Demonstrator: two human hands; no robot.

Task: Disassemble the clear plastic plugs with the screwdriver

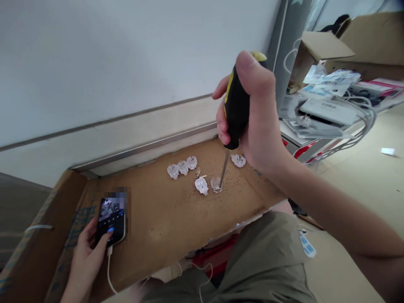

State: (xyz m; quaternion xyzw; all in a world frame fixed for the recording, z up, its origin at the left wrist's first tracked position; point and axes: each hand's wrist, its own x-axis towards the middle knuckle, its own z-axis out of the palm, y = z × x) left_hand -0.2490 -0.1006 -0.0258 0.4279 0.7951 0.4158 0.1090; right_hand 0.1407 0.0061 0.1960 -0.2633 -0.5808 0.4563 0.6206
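Note:
My right hand (255,113) grips a black and yellow screwdriver (236,109) upright, its tip pressed into a small clear plastic plug part (216,184) on a flattened cardboard sheet (164,219). A white plug part (201,185) lies just left of it. Three more clear parts (182,167) sit in a row farther back, and another one (238,160) lies behind my wrist. My left hand (86,256) holds a phone (110,221) with a lit screen at the cardboard's near left, thumb on the screen. A white cable (110,275) hangs from the phone.
A white wall with a ledge runs behind the cardboard. To the right, open cardboard boxes (350,42), papers and white cables (362,122) pile on a low surface. My knee in olive trousers (268,261) is under the cardboard's near edge.

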